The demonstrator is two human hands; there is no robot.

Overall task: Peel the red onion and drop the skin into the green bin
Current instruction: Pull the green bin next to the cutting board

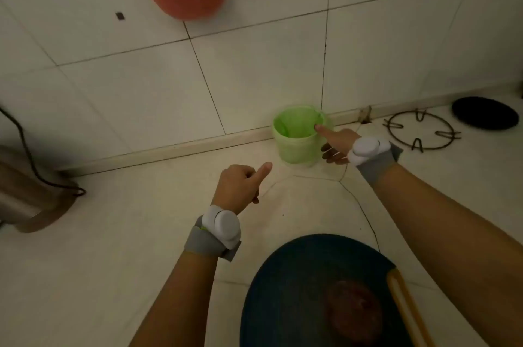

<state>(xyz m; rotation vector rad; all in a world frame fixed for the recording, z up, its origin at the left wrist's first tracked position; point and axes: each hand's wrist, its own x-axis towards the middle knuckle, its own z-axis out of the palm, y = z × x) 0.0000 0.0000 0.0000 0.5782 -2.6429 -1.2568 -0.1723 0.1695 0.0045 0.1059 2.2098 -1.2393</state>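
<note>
Both hands were off the round red onion (353, 312): right grip (338, 143) pinched the green plastic bin (297, 148), left grip (240, 185) curled empty. Probably rolls; peel from its tip.

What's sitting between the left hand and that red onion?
Nothing loose: in the head view, only bare pale counter separates the left hand from the dark blue board that carries the red onion.
</note>
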